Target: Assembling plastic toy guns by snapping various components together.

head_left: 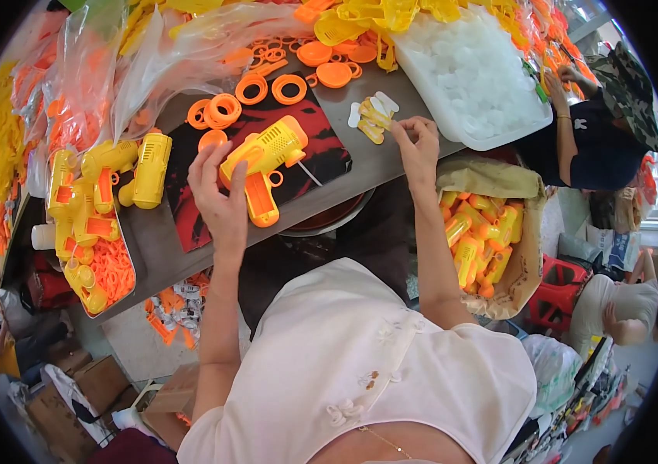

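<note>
My left hand (220, 193) grips the rear of a yellow toy gun (271, 151) with an orange muzzle and an orange panel in its handle. The gun is held over a red and black mat (189, 213) on the table; a thin white rod sticks out beneath its muzzle. My right hand (419, 155) is closed in a pinch beside a small pile of flat yellow and white pieces (375, 117). Whatever its fingertips hold is hidden. Orange rings (251, 89) and round orange caps (334, 74) lie beyond the gun.
At left, a tray (131, 286) carries yellow gun bodies and small orange parts. A white tub (491, 143) of translucent pieces stands far right, above a lined box (526, 290) of yellow guns. Plastic bags (166, 69) line the back. A co-worker's arm (565, 139) reaches in at right.
</note>
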Demonstrator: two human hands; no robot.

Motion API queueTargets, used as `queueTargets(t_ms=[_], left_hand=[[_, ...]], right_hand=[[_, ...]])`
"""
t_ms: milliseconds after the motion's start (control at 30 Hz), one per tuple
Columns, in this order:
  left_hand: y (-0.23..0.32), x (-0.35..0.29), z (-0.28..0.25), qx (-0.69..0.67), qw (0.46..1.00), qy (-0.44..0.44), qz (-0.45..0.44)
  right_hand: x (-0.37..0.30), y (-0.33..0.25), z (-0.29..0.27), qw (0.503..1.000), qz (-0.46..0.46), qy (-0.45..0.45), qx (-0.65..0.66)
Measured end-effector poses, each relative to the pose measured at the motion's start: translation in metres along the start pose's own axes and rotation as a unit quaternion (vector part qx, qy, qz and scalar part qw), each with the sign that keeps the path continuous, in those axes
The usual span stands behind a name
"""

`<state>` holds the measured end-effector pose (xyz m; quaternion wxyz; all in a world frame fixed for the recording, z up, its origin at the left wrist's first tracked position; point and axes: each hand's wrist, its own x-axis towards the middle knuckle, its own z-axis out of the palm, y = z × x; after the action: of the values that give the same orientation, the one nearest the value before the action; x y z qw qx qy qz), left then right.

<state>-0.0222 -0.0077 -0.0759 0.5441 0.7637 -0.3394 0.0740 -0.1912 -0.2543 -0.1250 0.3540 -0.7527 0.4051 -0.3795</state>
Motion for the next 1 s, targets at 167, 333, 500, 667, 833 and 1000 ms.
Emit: queueTargets(t_ms=[167,333,500,667,833,1000], left_hand=[[0.058,-0.003,0.052,-0.173,0.980,-0.073,-0.069],[0.054,0.002,0.053,-0.291,0.917,-0.138,-0.236],[0.048,0.008,0.015,-0.043,0.979,-0.200,0.022],[0.050,0.001,-0.013,-0.002,0.962,-0.273,0.030],[0.050,-0.007,-0.023,-0.147,0.955,-0.253,-0.047],[0.026,-0.006,-0.029,-0.209,0.953,-0.212,-0.059]], right_hand=[[-0.042,-0.081,0.013,0.932,0.079,-0.087,0.343],[-0.059,-0.091,0.022,0.924,0.056,-0.210,0.315],[-0.024,-0.127,0.005,0.925,-0.277,-0.243,0.093],[-0.019,-0.134,0.003,0.874,-0.292,-0.379,0.083],[-0.028,-0.125,0.013,0.772,0.075,-0.520,0.358],[-0.033,-0.124,0.020,0.689,0.257,-0.557,0.385]])
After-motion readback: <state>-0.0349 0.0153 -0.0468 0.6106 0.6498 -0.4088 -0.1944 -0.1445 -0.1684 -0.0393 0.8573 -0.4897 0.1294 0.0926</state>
